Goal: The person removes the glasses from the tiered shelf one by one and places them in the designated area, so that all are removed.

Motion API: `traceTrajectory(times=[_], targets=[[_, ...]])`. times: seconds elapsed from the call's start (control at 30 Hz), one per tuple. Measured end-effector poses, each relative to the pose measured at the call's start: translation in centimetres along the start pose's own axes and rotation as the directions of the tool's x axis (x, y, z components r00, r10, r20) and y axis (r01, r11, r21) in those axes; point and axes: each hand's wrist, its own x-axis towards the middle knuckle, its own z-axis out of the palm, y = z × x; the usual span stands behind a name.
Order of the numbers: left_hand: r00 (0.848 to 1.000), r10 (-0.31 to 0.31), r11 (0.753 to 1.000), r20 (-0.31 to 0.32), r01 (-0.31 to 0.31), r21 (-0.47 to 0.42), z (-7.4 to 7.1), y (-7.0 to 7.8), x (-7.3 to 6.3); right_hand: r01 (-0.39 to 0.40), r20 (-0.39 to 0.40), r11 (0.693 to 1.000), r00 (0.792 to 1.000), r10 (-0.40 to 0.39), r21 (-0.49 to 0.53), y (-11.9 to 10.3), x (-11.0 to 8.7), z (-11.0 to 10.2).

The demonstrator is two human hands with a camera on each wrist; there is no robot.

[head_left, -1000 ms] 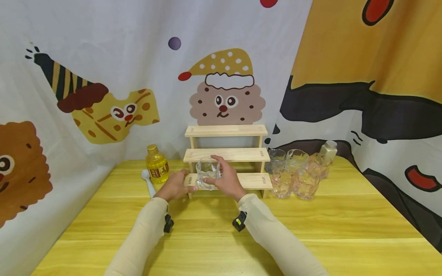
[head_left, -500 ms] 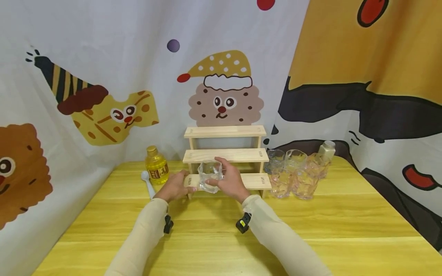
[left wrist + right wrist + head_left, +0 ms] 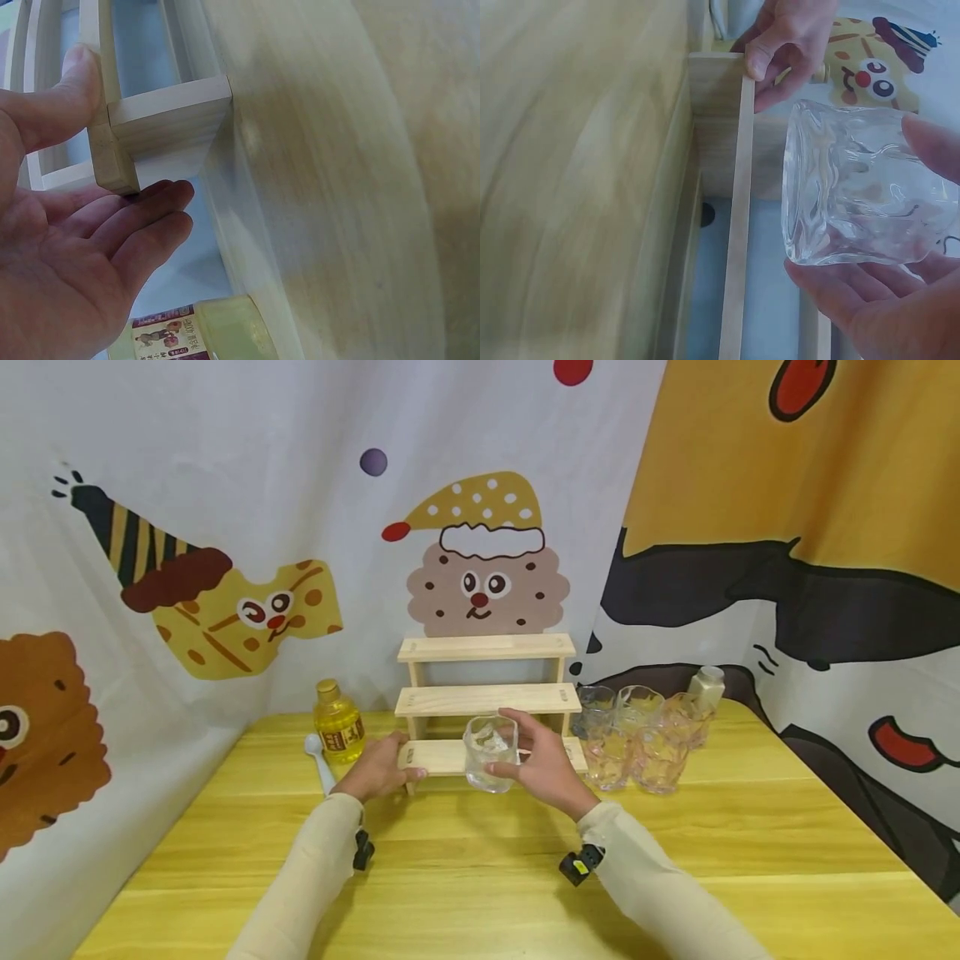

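My right hand (image 3: pixel 546 766) holds a clear drinking glass (image 3: pixel 489 752) with wavy sides, thumb on the near side and fingers round the far side. In the head view the glass overlaps the lowest step of a three-tier wooden shelf (image 3: pixel 438 758). The right wrist view shows the glass (image 3: pixel 855 187) beside the board, its thick base toward the table. My left hand (image 3: pixel 381 767) grips the left end of that lowest step. In the left wrist view the thumb lies over the board (image 3: pixel 116 161) and the fingers reach past its end.
Left of the shelf stand a yellow oil bottle (image 3: pixel 339 727) and a pale spoon-like utensil (image 3: pixel 319 762). Several tinted glasses (image 3: pixel 662 758) cluster at the right, with a white-capped jar (image 3: pixel 707 687) behind them. A printed curtain (image 3: pixel 480 427) hangs behind the table (image 3: pixel 465 877).
My right hand has carried the clear glass to the right and slightly down along the lowest step. The left hand keeps its place on the shelf's end.
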Motion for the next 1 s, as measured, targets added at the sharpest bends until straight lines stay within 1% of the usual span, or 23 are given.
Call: traceTrajectory(times=[0.23,0.3,0.4,0.47,0.63,0.67,0.77,0.8,0.9,1.0], targets=[[1.000,0.000,1.000,0.007,0.000,-0.011,-0.1,-0.2,-0.2,-0.007,0.037,1.000,0.999,0.007,0.005,0.7,-2.1,-3.0],[1.000,0.002,1.000,0.006,-0.002,-0.012,0.0,-0.2,-0.2,0.001,0.048,1.000,0.999,0.000,-0.008,1.0,-2.9,-3.9],[1.000,0.001,1.000,0.009,-0.001,-0.021,-0.1,-0.2,-0.1,0.025,0.058,0.999,0.998,-0.023,-0.036,1.6,-4.0,-5.2],[1.000,0.001,1.000,0.016,-0.001,-0.019,-0.2,-0.2,-0.1,0.059,0.072,0.996,0.996,-0.055,-0.062,2.1,-4.6,-6.1],[1.000,-0.008,1.000,0.013,0.008,0.012,-0.9,-0.1,0.3,0.137,0.144,0.986,0.982,-0.123,-0.096,3.5,-5.3,-8.4],[1.000,-0.011,1.000,0.010,0.010,0.016,-1.1,-0.1,0.3,0.142,0.160,0.986,0.979,-0.126,-0.092,3.8,-5.4,-9.0],[1.000,-0.022,1.000,0.019,0.022,0.008,-1.2,0.1,0.2,0.130,0.203,0.990,0.972,-0.117,-0.055,4.7,-5.8,-10.7],[1.000,-0.018,1.000,0.026,0.018,0.009,-1.2,0.1,0.1,0.120,0.215,0.992,0.970,-0.110,-0.038,5.0,-6.0,-11.3],[0.999,-0.009,1.000,0.033,0.009,0.002,-0.8,0.2,0.0,0.092,0.235,0.996,0.968,-0.088,-0.006,5.8,-7.0,-13.2],[1.000,-0.007,1.000,0.027,0.007,0.007,-0.4,0.2,0.0,0.057,0.248,0.998,0.967,-0.054,-0.006,6.6,-8.0,-15.0]])
